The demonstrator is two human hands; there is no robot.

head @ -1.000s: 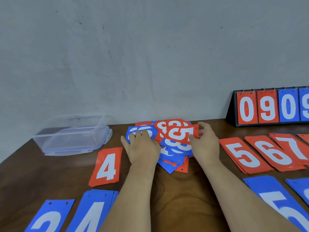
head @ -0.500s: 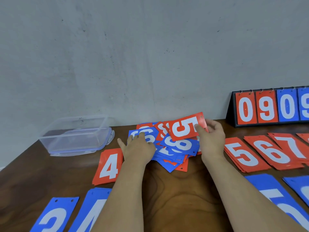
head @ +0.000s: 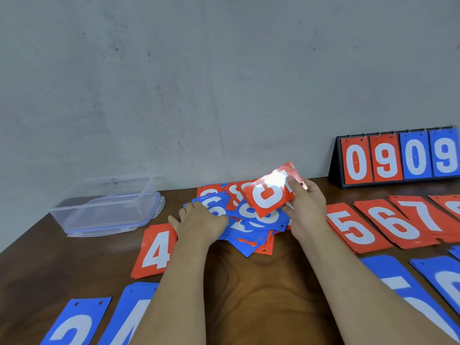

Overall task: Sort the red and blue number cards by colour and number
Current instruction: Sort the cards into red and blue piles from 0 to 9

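Head view: well to the left of the left hand, a clear plastic container sits on the tabletop near the wall. Just beside that hand's wrist, on its left, a red 4 card lies flat. Closer to the person lie a blue 2 card and a blue 4 card, the second partly hidden by the left forearm.

The left hand lies palm down, its fingers loosely spread on the left side of the mixed pile of red and blue cards, with the fingertips on a blue 6 card. Just right of this hand, the red 5 card is held tilted above the pile, and glare washes out its upper part. The right hand pinches the card's right end, thumb on the printed face and fingers behind.

Just right of the right wrist a red 5 stack lies flat, followed by a red 6 stack and a red 7 stack, each overlapping the next. Beyond them, by the wall, a scoreboard stand shows 0 9 0 9. Right of the right forearm lies a blue card, and another blue card sits at the frame edge. The numerals on both are cut off.
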